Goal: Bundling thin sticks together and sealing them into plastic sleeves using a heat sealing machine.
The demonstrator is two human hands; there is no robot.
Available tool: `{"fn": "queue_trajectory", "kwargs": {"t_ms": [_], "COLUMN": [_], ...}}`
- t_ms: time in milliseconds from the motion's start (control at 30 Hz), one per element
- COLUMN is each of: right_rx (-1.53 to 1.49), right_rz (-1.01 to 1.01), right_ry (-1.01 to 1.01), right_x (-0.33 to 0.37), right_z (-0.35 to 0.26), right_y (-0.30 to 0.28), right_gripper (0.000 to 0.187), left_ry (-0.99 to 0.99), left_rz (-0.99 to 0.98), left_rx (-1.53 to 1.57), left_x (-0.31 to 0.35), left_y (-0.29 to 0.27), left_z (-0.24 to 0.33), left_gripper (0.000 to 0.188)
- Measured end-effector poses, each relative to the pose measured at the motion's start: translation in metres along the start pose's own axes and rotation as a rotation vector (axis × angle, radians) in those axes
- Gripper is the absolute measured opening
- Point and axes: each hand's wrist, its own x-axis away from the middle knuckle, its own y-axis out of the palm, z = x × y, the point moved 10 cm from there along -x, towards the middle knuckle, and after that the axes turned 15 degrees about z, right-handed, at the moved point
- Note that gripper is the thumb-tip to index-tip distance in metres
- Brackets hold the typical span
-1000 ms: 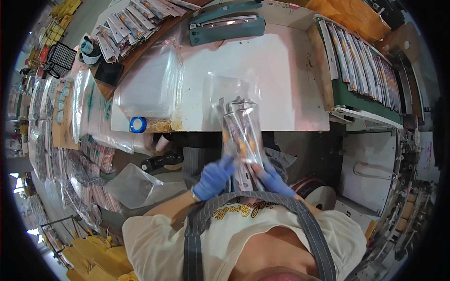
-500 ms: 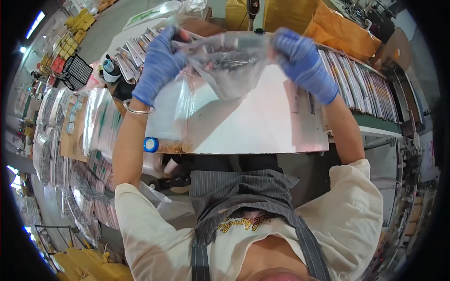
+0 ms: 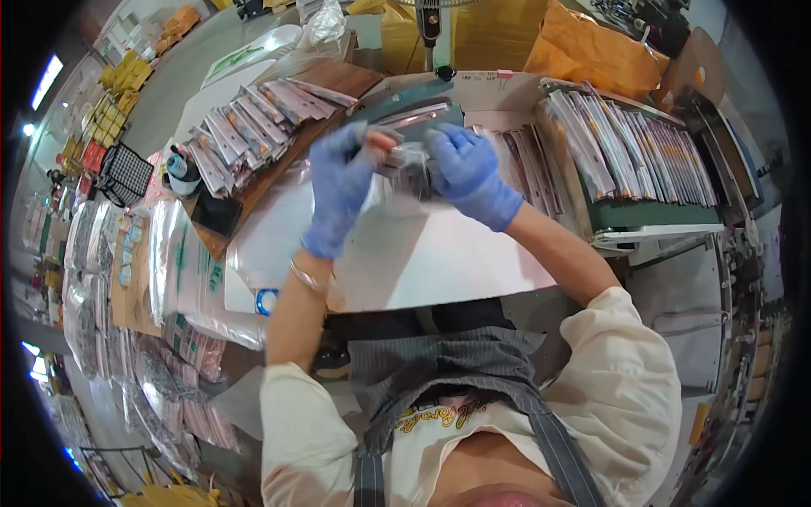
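Both my hands wear blue knit gloves with some bare fingertips. Between them, above the white tabletop (image 3: 448, 253), a clear plastic bag (image 3: 412, 160) is bunched up and partly blurred. My left hand (image 3: 340, 188) is closed on the bag's left side, its fingertips pointing inward. On the other side, my right hand (image 3: 469, 173) has curled fingers gripping the bag. Whether anything lies inside the bag is too smeared to tell. Flat clear plastic sleeves (image 3: 270, 241) lie on the table beneath my left forearm.
A row of upright packaged booklets (image 3: 634, 156) fills a tray at right. More packets (image 3: 253, 127) lean on a wooden board at left, near a dark phone (image 3: 215, 214). A blue tape roll (image 3: 266, 301) sits by the front edge. A fan stand (image 3: 429, 29) rises behind.
My hands have come close together and moved nearer to me, the right one shifting left. The bag, stretched wide between them before, is now bunched. The view has shifted slightly.
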Motion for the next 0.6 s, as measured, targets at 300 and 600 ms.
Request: {"fn": "queue_trajectory", "kwargs": {"t_ms": [300, 600], "right_rx": [0.061, -0.577], "right_rz": [-0.134, 0.125], "right_ry": [0.383, 0.751], "right_x": [0.012, -0.033], "right_z": [0.193, 0.201], "right_y": [0.136, 0.204], "right_gripper": [0.022, 0.017], "left_ry": [-0.369, -0.719], "left_rz": [0.066, 0.368], "left_rx": [-0.048, 0.199], "left_x": [0.025, -0.015], "left_y": [0.055, 0.023], "left_z": [-0.203, -0.328], "left_gripper": [0.046, 0.038]}}
